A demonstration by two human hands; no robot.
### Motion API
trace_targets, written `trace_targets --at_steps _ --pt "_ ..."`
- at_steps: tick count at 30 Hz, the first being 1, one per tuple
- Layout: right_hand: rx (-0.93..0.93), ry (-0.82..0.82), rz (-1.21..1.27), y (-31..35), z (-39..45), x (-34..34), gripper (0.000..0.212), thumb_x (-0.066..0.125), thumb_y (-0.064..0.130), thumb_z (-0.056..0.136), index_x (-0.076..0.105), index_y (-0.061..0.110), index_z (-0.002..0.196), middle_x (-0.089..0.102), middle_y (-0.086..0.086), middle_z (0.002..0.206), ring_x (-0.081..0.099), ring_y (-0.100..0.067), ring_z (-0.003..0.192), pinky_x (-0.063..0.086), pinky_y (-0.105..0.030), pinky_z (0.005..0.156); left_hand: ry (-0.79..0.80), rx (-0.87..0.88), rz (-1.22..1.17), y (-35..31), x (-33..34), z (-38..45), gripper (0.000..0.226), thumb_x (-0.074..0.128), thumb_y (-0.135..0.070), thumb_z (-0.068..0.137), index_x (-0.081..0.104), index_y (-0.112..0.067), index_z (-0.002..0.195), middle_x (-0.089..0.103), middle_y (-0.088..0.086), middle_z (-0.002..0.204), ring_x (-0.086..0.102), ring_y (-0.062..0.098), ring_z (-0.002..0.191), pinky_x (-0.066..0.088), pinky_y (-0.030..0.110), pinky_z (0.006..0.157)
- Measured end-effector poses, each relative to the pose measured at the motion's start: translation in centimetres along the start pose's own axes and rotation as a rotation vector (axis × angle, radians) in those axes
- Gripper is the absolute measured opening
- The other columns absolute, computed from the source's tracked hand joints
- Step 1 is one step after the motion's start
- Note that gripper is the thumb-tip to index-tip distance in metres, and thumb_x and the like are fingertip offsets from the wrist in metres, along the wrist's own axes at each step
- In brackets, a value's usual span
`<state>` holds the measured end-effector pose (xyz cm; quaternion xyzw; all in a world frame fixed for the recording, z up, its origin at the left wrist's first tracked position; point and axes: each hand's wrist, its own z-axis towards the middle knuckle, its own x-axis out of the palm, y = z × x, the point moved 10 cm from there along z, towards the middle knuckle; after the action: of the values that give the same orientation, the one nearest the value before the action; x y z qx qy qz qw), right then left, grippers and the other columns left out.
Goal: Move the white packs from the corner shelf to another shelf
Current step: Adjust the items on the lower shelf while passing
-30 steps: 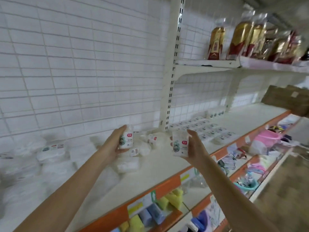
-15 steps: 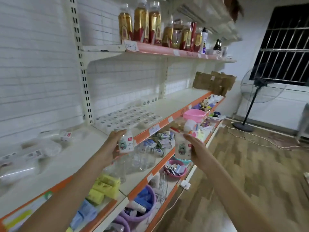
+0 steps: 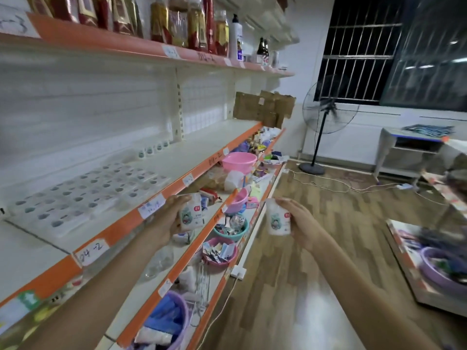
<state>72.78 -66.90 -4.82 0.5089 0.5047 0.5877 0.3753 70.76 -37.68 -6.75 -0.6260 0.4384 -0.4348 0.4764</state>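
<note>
— Left hand (image 3: 168, 224)?
— Fingers clamped on a white pack (image 3: 191, 214), in front of the shelf (image 3: 194, 157) edge.
— Right hand (image 3: 302, 224)?
— Fingers wrapped round a second pack (image 3: 278, 221), over the floor (image 3: 303, 286).

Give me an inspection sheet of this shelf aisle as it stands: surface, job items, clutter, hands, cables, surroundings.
Surface: middle shelf, white with orange edge, partly bare.
Job's things: one white pack in the left hand, another white pack in the right hand; flat rows of packs lie on the middle shelf.
Clutter: pink basin, teal bowl and purple tub on the lower shelves; cardboard box at the far end.
Hands: left hand and right hand each grip a pack, held in the air off the shelves.
Cables: white cord trails across the floor.
Surroundings: standing fan, barred window, bottles on the top shelf.
</note>
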Motion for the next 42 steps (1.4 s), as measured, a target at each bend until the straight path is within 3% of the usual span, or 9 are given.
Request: trace_targets --at_steps 4,9,16,21,24,29,35,38,42 --pt "0.013 -0.006 -0.066 0.6 6.4 -2.3 0.011 0.059 0.019 0.086 0.059 0.013 0.096 0.069 -0.007 0.079 0.067 -0.021 0.069 0.052 -0.037 0.071 0.047 0.015 0.008 -1.0 2.9 7.7 0.043 0.060 -0.038 0.084 0.046 -0.016 0.118 0.058 0.018 0.113 0.058 0.034 0.101 0.053 0.044 0.076" --pt "0.045 0.001 -0.155 2.6 15.6 -4.1 0.027 0.061 0.018 0.085 0.057 0.009 0.110 0.064 -0.008 0.087 0.062 -0.021 0.077 0.050 -0.034 0.071 0.064 0.019 0.024 -3.2 6.1 16.4 0.019 0.056 -0.037 0.086 0.046 -0.025 0.098 0.053 0.019 0.112 0.056 0.035 0.104 0.048 0.053 0.090" --pt "0.014 0.094 -0.180 3.9 27.7 -2.3 0.055 0.075 0.029 0.068 0.057 0.014 0.117 0.068 -0.001 0.093 0.062 -0.018 0.090 0.043 -0.024 0.068 -0.047 0.012 -0.002 -5.8 4.8 24.5 0.018 0.049 -0.028 0.090 0.041 -0.021 0.104 0.050 0.009 0.090 0.054 0.022 0.075 0.050 0.027 0.049" --pt "0.004 0.241 -0.197 3.6 35.7 3.3 0.095 0.087 0.049 0.034 0.057 0.014 0.117 0.066 -0.006 0.105 0.060 -0.023 0.102 0.047 -0.036 0.087 -0.197 0.059 -0.016 -7.3 -0.2 29.5 0.013 0.052 -0.025 0.091 0.043 -0.022 0.100 0.053 0.005 0.086 0.054 0.019 0.071 0.045 0.029 0.057" --pt "0.017 0.339 -0.196 3.0 40.6 7.4 0.069 0.078 0.032 0.059 0.053 0.014 0.121 0.060 -0.009 0.113 0.056 -0.023 0.106 0.046 -0.035 0.089 -0.275 0.096 0.022 -8.4 -3.4 32.3 0.025 0.060 -0.028 0.087 0.043 -0.023 0.105 0.057 0.004 0.093 0.057 0.019 0.076 0.045 0.028 0.063" --pt "0.043 0.479 -0.145 1.3 49.9 14.0 0.039 0.065 0.013 0.080 0.055 0.015 0.118 0.058 -0.009 0.109 0.060 -0.020 0.089 0.047 -0.025 0.066 -0.389 0.157 0.085 -10.1 -7.6 37.6 0.048 0.072 -0.041 0.066 0.047 -0.032 0.106 0.058 -0.005 0.100 0.056 0.011 0.092 0.040 0.031 0.078" --pt "0.087 0.718 -0.166 -0.3 59.4 22.1 0.057 0.070 0.026 0.063 0.057 0.017 0.117 0.062 -0.003 0.103 0.062 -0.016 0.094 0.046 -0.024 0.073 -0.563 0.182 0.130 -10.5 -11.8 43.7 0.060 0.076 -0.055 0.046 0.056 -0.039 0.100 0.061 0.011 0.107 0.060 0.025 0.102 0.046 0.043 0.096" --pt "0.108 0.830 -0.195 -1.7 62.5 25.6 0.059 0.074 0.026 0.065 0.056 0.018 0.121 0.062 0.000 0.101 0.061 -0.017 0.102 0.047 -0.026 0.078 -0.625 0.197 0.113 -11.1 -12.5 45.2 0.043 0.079 -0.038 0.064 0.057 -0.036 0.101 0.059 0.006 0.101 0.060 0.023 0.101 0.048 0.038 0.095" --pt "0.117 0.943 -0.255 -4.5 65.3 29.3 0.047 0.071 0.018 0.078 0.055 0.021 0.122 0.062 0.000 0.109 0.059 -0.015 0.106 0.046 -0.031 0.090 -0.735 0.232 0.206 -11.6 -13.4 46.3 0.035 0.067 -0.014 0.082 0.053 -0.025 0.113 0.058 0.008 0.106 0.057 0.015 0.090 0.046 0.020 0.076"
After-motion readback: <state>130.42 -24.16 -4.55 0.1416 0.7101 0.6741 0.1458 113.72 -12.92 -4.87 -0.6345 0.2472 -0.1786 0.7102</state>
